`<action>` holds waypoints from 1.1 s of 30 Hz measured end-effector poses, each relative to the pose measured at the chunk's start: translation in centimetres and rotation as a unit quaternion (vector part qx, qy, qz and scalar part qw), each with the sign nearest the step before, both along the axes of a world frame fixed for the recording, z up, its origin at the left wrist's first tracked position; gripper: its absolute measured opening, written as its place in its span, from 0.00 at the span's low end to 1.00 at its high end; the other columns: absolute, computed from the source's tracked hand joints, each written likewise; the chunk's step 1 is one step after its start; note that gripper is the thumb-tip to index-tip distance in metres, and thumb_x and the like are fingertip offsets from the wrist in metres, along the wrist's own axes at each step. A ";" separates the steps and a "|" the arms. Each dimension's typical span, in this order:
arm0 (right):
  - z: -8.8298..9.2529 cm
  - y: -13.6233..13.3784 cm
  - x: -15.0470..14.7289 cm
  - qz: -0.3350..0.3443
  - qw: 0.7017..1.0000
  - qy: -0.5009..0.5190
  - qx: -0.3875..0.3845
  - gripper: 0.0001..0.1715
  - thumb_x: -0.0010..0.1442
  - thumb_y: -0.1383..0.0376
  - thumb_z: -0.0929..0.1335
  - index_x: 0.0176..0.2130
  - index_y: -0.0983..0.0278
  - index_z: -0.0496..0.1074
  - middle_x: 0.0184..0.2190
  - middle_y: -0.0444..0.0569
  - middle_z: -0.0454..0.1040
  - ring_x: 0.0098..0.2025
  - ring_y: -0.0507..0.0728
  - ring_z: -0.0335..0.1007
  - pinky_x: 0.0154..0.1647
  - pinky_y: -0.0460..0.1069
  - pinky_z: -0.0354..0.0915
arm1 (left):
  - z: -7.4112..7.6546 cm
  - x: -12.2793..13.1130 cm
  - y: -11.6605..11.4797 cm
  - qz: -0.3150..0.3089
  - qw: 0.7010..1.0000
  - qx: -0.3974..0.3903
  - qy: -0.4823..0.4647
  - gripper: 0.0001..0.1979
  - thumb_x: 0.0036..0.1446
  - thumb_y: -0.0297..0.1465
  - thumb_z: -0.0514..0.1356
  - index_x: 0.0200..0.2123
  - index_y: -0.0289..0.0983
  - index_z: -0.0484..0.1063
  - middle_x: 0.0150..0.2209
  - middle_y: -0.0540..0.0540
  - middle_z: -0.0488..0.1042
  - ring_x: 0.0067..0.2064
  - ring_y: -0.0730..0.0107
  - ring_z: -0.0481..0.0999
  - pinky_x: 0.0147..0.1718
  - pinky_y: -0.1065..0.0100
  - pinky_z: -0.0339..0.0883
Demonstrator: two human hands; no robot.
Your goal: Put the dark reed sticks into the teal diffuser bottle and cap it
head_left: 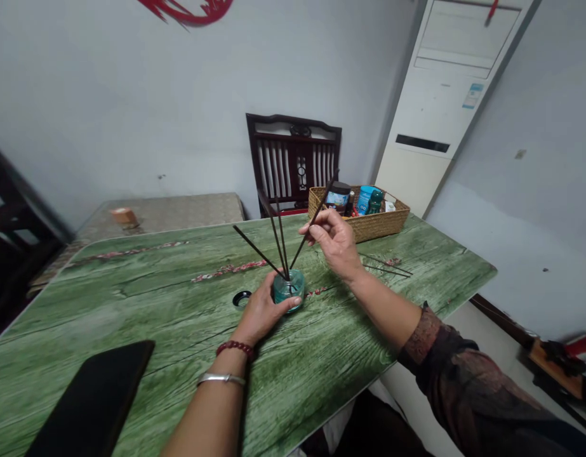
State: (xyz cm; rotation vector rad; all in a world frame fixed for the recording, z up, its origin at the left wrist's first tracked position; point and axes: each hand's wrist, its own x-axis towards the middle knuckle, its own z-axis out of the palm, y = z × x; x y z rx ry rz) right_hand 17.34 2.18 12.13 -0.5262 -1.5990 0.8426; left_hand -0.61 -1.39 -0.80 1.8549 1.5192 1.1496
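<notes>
A teal glass reed diffuser bottle [289, 293] stands on the green wood-patterned table [188, 324]. Several dark reed sticks [259, 250] fan out of its neck. My left hand [264, 310] is wrapped round the bottle from the near left side. Between the thumb and fingers of my right hand [334, 244] is a dark reed stick [326, 197], tilted up to the right; its lower end is at the bottle's mouth. A black ring-shaped cap [242, 299] lies left of the bottle. To the right of my right hand, loose sticks [388, 270] lie on the table.
A woven basket [381, 226] with jars and bottles stands at the table's back right. A flat black object [95, 397] lies at the front left. Behind the table are a dark wooden chair [297, 152] and a low surface with an orange-brown object [124, 216].
</notes>
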 end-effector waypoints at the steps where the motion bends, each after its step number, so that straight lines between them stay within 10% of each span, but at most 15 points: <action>1: -0.3 0.2 -0.4 0.006 1.000 -0.002 0.000 0.15 0.62 0.51 0.68 0.37 0.59 0.65 0.33 0.44 0.78 0.32 0.52 0.72 0.34 0.49 0.70 | 0.0 0.0 0.0 0.000 1.000 -0.002 0.000 0.39 0.48 0.47 0.67 0.59 0.36 0.64 0.54 0.36 0.76 0.55 0.47 0.76 0.54 0.49 0.68; 16: -5.5 2.9 -0.8 -0.082 0.987 -0.139 -0.008 0.02 0.57 0.65 0.67 0.35 0.60 0.69 0.31 0.42 0.74 0.32 0.53 0.71 0.38 0.49 0.68 | 0.1 0.0 0.0 -0.003 1.000 0.003 -0.004 0.36 0.47 0.47 0.67 0.57 0.37 0.65 0.52 0.38 0.76 0.53 0.48 0.76 0.54 0.50 0.68; 21: -8.5 4.4 7.4 -0.228 0.947 -0.225 0.035 0.10 0.57 0.68 0.63 0.38 0.62 0.73 0.36 0.47 0.76 0.39 0.57 0.71 0.46 0.51 0.65 | 0.2 0.0 0.0 0.001 1.000 -0.002 0.009 0.36 0.48 0.48 0.66 0.57 0.36 0.65 0.51 0.38 0.77 0.52 0.48 0.77 0.52 0.51 0.69; 27: -13.2 5.1 19.1 -0.449 0.830 -0.330 0.022 0.15 0.59 0.71 0.61 0.38 0.64 0.76 0.38 0.54 0.77 0.44 0.62 0.68 0.51 0.54 0.62 | 0.1 0.0 0.1 0.003 1.000 -0.004 0.015 0.35 0.48 0.49 0.66 0.56 0.38 0.66 0.50 0.39 0.78 0.50 0.49 0.77 0.51 0.52 0.70; 33: -15.3 4.5 20.1 -0.461 0.793 -0.398 -0.003 0.18 0.63 0.70 0.61 0.45 0.65 0.78 0.45 0.56 0.76 0.50 0.63 0.65 0.55 0.55 0.59 | 0.2 -0.1 0.2 0.007 0.999 -0.011 0.032 0.36 0.49 0.50 0.65 0.56 0.38 0.65 0.51 0.38 0.77 0.51 0.48 0.77 0.52 0.51 0.69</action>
